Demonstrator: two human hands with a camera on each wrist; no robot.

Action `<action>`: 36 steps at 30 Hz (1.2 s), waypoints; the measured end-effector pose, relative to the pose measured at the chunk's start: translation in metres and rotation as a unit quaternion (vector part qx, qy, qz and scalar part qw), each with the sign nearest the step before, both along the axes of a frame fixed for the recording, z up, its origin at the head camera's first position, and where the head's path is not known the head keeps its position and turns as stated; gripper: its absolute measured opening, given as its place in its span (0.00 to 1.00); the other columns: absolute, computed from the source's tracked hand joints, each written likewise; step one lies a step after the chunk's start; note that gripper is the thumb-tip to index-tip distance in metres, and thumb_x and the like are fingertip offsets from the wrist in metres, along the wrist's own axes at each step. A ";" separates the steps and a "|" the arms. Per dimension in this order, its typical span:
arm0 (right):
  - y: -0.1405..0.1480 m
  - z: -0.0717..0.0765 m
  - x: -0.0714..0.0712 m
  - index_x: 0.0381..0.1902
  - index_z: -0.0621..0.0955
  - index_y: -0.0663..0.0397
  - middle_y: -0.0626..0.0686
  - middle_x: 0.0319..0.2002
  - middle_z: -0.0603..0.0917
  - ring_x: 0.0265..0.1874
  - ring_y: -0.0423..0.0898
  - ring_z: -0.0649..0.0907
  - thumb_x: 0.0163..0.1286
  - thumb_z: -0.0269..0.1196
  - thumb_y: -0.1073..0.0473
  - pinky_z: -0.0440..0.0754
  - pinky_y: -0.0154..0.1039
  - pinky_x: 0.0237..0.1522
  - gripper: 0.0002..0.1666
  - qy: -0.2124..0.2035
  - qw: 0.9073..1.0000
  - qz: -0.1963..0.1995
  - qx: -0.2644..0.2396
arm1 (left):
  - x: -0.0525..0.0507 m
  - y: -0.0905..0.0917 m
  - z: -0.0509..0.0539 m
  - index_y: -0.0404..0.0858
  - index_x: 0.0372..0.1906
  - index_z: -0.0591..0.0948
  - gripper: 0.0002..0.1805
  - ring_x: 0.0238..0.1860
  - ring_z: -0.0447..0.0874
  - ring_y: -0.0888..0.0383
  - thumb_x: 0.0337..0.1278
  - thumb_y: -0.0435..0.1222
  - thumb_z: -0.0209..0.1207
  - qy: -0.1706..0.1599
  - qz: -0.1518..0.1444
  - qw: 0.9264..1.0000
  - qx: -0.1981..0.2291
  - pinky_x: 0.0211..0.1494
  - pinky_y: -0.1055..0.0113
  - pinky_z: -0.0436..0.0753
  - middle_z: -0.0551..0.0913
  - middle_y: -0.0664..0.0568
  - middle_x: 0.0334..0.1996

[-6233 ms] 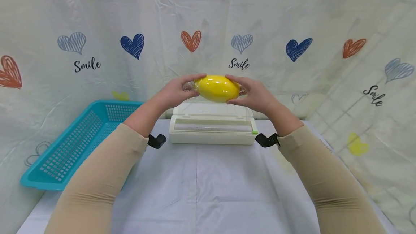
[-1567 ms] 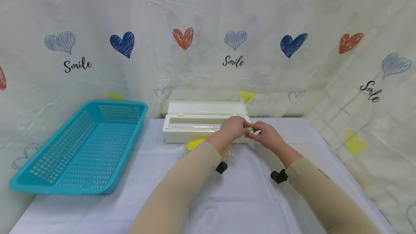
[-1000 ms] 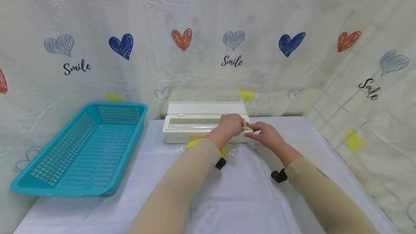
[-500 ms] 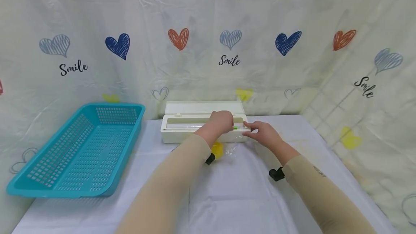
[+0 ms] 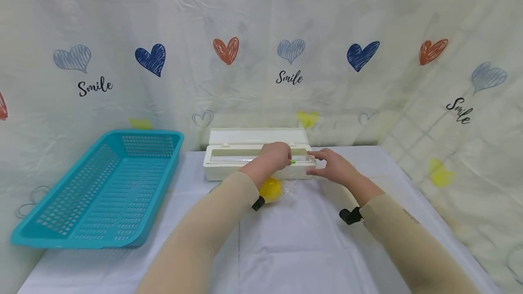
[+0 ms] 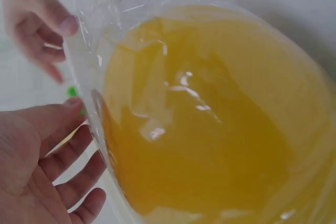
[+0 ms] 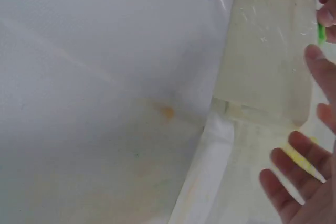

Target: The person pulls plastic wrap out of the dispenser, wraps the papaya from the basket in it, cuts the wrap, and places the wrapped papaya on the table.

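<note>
A white cling film dispenser [image 5: 224,172] stands at the back of the table, its lid [image 5: 257,136] up. My left hand [image 5: 277,155] pinches the green slide cutter [image 5: 293,161] on the dispenser's front edge, right of the middle. At the dispenser's right end is my right hand [image 5: 338,168], thumb and fingers spread; in the right wrist view its thumb [image 7: 317,59] meets the edge. Before the dispenser lies a smooth yellow oval, melon-like thing [image 5: 271,189], wrapped in clear film [image 5: 290,188] and partly hidden by my left arm. It fills much of the left wrist view [image 6: 210,108].
A turquoise mesh basket [image 5: 161,203] stands on the left of the white-covered table [image 5: 294,244]. Behind hangs a pale curtain [image 5: 253,8] printed with hearts. A black wrist camera [image 5: 350,216] sits below my right hand.
The yellow thing, earlier held up in both hands, now lies on the table. My left hand has slid the green cutter leftward from the right end. My right fingers have spread slightly.
</note>
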State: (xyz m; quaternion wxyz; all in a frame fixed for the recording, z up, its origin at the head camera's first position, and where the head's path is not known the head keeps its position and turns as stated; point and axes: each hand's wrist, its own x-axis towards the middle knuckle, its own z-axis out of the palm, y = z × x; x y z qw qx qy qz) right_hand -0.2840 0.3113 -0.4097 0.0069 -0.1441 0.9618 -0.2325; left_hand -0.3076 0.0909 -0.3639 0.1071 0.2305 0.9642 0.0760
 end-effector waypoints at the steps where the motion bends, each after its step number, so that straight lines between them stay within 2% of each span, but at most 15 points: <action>1: 0.000 0.001 0.000 0.70 0.73 0.47 0.58 0.57 0.76 0.56 0.59 0.76 0.58 0.73 0.42 0.76 0.55 0.54 0.44 0.007 1.000 0.007 -0.001 | 0.000 0.000 -0.001 0.50 0.51 0.85 0.12 0.50 0.80 0.59 0.68 0.45 0.59 -0.001 0.001 1.000 0.003 0.65 0.52 0.70 0.84 0.63 0.49; 4: -0.001 0.000 0.000 0.69 0.74 0.45 0.58 0.56 0.75 0.53 0.58 0.77 0.59 0.73 0.41 0.77 0.53 0.50 0.42 0.027 0.999 0.024 -0.008 | -0.001 0.001 -0.004 0.51 0.51 0.85 0.13 0.49 0.80 0.60 0.67 0.47 0.60 0.000 0.005 1.000 0.014 0.65 0.52 0.69 0.84 0.63 0.48; 7: -0.005 -0.005 -0.002 0.67 0.77 0.44 0.55 0.51 0.75 0.45 0.54 0.77 0.60 0.71 0.41 0.77 0.47 0.43 0.38 0.047 0.998 0.035 0.010 | -0.002 0.004 -0.007 0.51 0.52 0.85 0.13 0.49 0.80 0.60 0.66 0.47 0.62 0.007 -0.008 1.000 0.025 0.65 0.51 0.69 0.84 0.63 0.48; 10: -0.007 -0.011 -0.003 0.61 0.82 0.47 0.52 0.44 0.75 0.38 0.50 0.74 0.61 0.72 0.45 0.73 0.43 0.36 0.31 0.056 0.998 0.019 0.024 | -0.003 0.007 -0.008 0.50 0.52 0.85 0.13 0.48 0.80 0.60 0.66 0.46 0.62 0.012 -0.024 0.999 0.031 0.63 0.53 0.71 0.84 0.62 0.48; 13: -0.007 -0.013 -0.002 0.54 0.86 0.50 0.50 0.40 0.74 0.34 0.47 0.72 0.61 0.73 0.48 0.71 0.41 0.35 0.25 0.066 0.997 0.001 0.036 | -0.004 0.008 -0.009 0.50 0.48 0.86 0.11 0.46 0.80 0.60 0.66 0.46 0.62 0.011 -0.024 0.999 0.030 0.62 0.54 0.73 0.85 0.63 0.44; 16: -0.008 -0.014 -0.001 0.52 0.87 0.50 0.49 0.39 0.73 0.34 0.47 0.72 0.60 0.72 0.46 0.71 0.40 0.35 0.23 0.070 0.997 -0.004 0.045 | -0.004 0.008 -0.008 0.51 0.45 0.87 0.09 0.44 0.81 0.61 0.65 0.46 0.63 0.014 -0.019 1.000 0.020 0.63 0.54 0.72 0.85 0.64 0.42; 21: -0.009 -0.013 -0.001 0.51 0.87 0.50 0.49 0.40 0.73 0.34 0.47 0.73 0.60 0.72 0.46 0.72 0.40 0.35 0.24 0.072 0.996 -0.004 0.044 | -0.004 0.008 -0.003 0.52 0.45 0.88 0.08 0.46 0.82 0.61 0.63 0.45 0.64 0.030 -0.036 0.999 -0.004 0.66 0.50 0.68 0.86 0.65 0.43; 29: -0.014 -0.011 0.001 0.51 0.87 0.51 0.49 0.39 0.72 0.33 0.47 0.73 0.60 0.73 0.48 0.70 0.40 0.34 0.23 0.071 0.997 -0.002 0.038 | -0.007 0.004 0.002 0.52 0.40 0.88 0.06 0.40 0.80 0.63 0.63 0.45 0.64 0.035 -0.043 0.998 -0.031 0.61 0.53 0.71 0.85 0.66 0.38; 33: -0.015 -0.008 0.001 0.51 0.87 0.52 0.51 0.41 0.73 0.33 0.47 0.73 0.60 0.73 0.48 0.71 0.40 0.35 0.23 0.063 0.997 -0.001 0.046 | -0.008 -0.005 0.004 0.51 0.37 0.88 0.05 0.37 0.79 0.62 0.63 0.44 0.64 0.033 -0.044 0.998 -0.033 0.58 0.54 0.73 0.85 0.65 0.36; 36: -0.014 -0.006 0.000 0.51 0.87 0.52 0.52 0.42 0.74 0.34 0.48 0.74 0.61 0.72 0.48 0.72 0.41 0.36 0.23 0.057 0.997 -0.004 0.049 | -0.009 -0.018 0.006 0.50 0.35 0.88 0.05 0.35 0.78 0.61 0.62 0.43 0.64 0.033 -0.041 0.998 -0.031 0.56 0.55 0.75 0.85 0.63 0.35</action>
